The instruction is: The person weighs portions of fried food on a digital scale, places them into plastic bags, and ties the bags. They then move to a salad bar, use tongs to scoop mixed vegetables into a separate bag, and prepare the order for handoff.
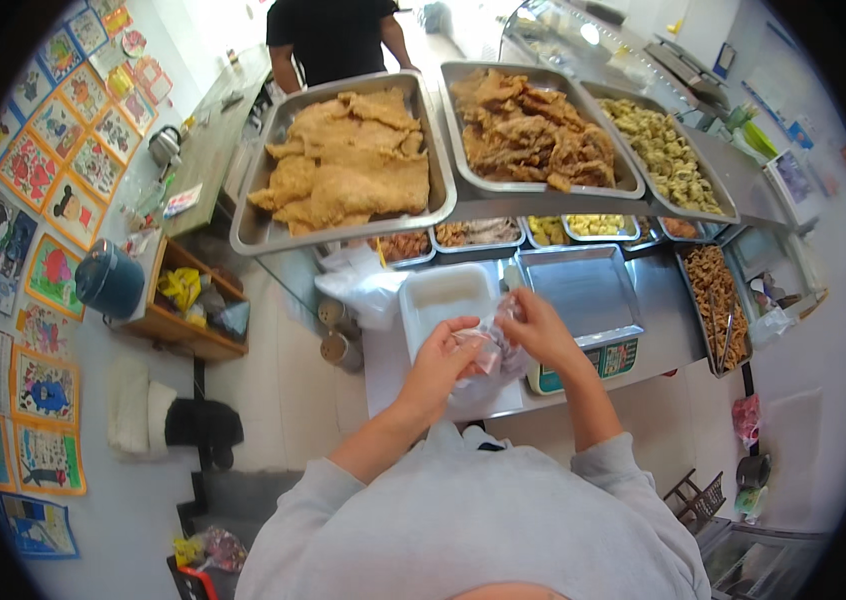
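Observation:
A clear plastic bag (494,360) is pinched between both hands above the near edge of the counter; what it contains is too blurred to tell. On its left side my left hand (453,352) grips it, and my right hand (531,322) grips its upper right part. Behind and beneath the hands lies a white plastic tray (413,300). To its right, an empty metal tray (580,292) rests over a green-edged scale (618,360). White plastic bags (363,281) lie left of the white tray.
Metal trays of fried cutlets (363,165), fried pieces (535,135) and battered pieces (655,150) stand on the raised shelf. Small food trays (479,232) line up below. Shredded food with tongs (719,307) is at right, shaker jars (340,349) at left. A person (333,37) stands beyond.

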A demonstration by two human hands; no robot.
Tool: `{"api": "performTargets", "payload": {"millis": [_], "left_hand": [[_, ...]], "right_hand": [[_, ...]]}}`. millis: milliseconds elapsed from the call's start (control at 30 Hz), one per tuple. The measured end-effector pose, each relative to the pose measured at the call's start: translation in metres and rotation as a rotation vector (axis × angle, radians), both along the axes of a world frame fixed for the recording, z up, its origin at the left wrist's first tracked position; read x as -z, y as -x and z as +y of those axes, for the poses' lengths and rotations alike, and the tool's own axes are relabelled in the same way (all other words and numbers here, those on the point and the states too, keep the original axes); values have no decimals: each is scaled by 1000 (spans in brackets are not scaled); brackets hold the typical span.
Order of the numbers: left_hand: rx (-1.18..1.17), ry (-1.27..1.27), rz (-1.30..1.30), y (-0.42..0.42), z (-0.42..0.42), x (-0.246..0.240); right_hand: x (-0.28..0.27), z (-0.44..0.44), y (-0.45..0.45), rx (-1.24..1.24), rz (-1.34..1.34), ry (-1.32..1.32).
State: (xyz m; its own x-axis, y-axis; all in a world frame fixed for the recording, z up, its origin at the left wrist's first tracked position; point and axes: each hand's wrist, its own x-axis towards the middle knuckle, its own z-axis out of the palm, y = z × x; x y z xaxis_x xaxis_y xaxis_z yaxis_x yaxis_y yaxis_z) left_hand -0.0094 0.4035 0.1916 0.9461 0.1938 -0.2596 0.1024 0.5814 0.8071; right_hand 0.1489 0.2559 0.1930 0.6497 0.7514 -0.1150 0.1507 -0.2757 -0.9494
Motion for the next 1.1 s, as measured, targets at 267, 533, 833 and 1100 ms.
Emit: {"api": "performTargets", "payload": {"millis": [267,533,833,1100], "left_hand": [[357,-85,-368,3,-23,-99],[89,-239,-1099,-42,-4,-231],[-153,-759,-860,51,78,-146],[-284,-529,19,104,119,-9]], "right_hand": [[-123,-50,61,109,-412,4],[-335,-16,-5,122,-693,-47],[-476,121,-200,1,-801,-43],[-406,320,-310,-18,-870,-92]]}}
